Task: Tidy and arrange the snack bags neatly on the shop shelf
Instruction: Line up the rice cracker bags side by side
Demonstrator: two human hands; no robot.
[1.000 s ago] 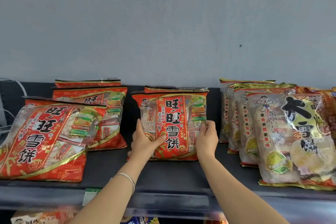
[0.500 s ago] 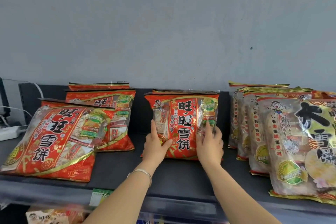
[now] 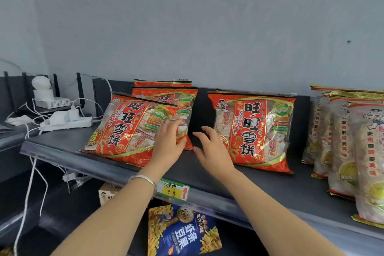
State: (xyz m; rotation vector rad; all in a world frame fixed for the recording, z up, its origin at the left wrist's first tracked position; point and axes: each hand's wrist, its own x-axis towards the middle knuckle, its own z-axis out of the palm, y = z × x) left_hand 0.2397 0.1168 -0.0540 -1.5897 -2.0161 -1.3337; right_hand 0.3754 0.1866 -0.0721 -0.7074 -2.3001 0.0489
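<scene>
Just left of the upright bag [image 3: 251,129], the leaning bag [image 3: 133,129] lay tilted on the shelf [image 3: 270,185], your left hand [image 3: 169,145] pressed flat and open against it, your right hand [image 3: 212,151] open and empty beside it; gripping both sides to stand it square seemed advisable.

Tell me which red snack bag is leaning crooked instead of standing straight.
The front red bag of the left group, touched by the left hand: it leans askew, while the middle red bag stands upright.
</scene>
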